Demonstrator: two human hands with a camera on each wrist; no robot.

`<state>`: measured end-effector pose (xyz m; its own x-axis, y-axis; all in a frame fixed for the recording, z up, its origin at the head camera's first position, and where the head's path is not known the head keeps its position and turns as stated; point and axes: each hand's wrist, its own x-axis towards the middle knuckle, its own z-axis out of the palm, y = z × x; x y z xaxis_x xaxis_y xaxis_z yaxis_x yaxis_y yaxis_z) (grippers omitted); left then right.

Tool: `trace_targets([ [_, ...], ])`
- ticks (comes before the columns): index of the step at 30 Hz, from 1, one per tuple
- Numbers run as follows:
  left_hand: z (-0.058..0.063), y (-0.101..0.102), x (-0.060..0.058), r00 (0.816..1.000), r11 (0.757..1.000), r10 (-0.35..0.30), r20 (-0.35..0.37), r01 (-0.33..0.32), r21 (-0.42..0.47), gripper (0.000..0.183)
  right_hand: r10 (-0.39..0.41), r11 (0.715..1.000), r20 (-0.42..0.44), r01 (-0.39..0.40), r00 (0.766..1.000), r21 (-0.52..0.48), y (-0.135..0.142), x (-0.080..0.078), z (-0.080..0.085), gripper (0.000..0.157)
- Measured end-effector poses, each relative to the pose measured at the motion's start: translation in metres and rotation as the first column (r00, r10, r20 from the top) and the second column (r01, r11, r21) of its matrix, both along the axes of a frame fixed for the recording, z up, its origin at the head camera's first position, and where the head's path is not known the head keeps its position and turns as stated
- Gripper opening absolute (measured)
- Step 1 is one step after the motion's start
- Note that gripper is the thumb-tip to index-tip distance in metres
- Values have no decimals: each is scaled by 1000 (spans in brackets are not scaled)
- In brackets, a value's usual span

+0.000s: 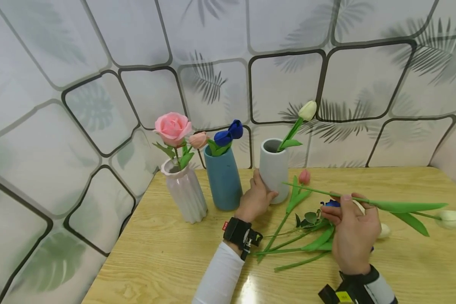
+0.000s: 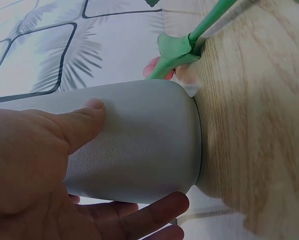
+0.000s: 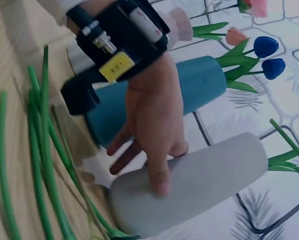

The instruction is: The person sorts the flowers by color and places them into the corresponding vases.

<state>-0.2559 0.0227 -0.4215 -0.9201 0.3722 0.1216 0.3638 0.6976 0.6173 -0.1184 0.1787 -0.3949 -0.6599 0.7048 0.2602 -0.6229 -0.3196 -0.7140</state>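
My left hand (image 1: 255, 200) holds a smooth white vase (image 1: 275, 169) low down, thumb across its front and fingers round its left side. The vase stands on the table with one white tulip (image 1: 308, 110) leaning right out of its mouth. Between thumb and fingers, my right hand (image 1: 355, 236) pinches another white tulip (image 1: 406, 206) by its green stem. That tulip lies nearly level above the table, bloom to the right, its bare stem end pointing left and overlapping the white vase's edge in the head view. In the right wrist view, a stem tip (image 3: 284, 132) shows near the vase mouth.
Loose flowers lie below my right hand, among them a pink tulip (image 1: 305, 177) and several green stems (image 1: 302, 265). Left of the white vase stand a blue vase (image 1: 223, 181) with blue tulips (image 1: 223, 138) and a ribbed vase (image 1: 186, 194) with a pink rose (image 1: 172, 128). A patterned wall backs the table.
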Motion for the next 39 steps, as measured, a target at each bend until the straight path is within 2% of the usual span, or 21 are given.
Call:
trace_targets([
  [5,1,-1,-1,1000,1000,3,-7,-3,-8,87,-95,985,-191,120,977,124,1,-8,3,24],
  [9,2,-1,-2,1000,1000,5,-4,-5,-10,87,-199,941,-254,257,946,222,2,-12,5,24],
  [12,2,-3,-3,1000,1000,-2,-8,2,-10,87,-275,883,-270,353,923,308,1,-14,7,24],
  [16,0,-5,-3,1000,1000,-12,-20,11,-20,87,-352,789,-287,447,891,421,-6,-17,11,22],
  [19,-1,-6,-3,1000,1000,-3,-16,3,-22,86,-352,745,-345,484,870,460,-14,-21,14,19],
  [22,-3,-6,-3,1000,1000,7,8,-7,-17,86,-309,731,-417,494,855,471,-22,-24,16,18],
  [24,-5,-4,-3,1000,1000,6,24,-6,-16,87,-261,733,-460,484,849,477,-25,-27,16,17],
  [25,-6,-4,-3,1000,1000,3,30,-2,-15,87,-235,735,-472,473,850,486,-26,-29,15,17],
  [27,-6,-2,-3,1000,1000,1,31,-1,-17,87,-199,718,-461,449,865,532,-26,-34,13,18],
  [32,-5,-1,-2,1000,1000,6,20,-5,-25,87,-165,636,-357,376,919,674,-24,-44,9,24],
  [34,-5,-1,-1,1000,1000,4,18,-4,-25,87,-161,614,-316,346,935,710,-23,-47,11,26],
  [39,-2,-1,1,1000,1000,-2,-1,2,-27,86,-191,556,-264,326,945,764,-20,-55,18,27],
])
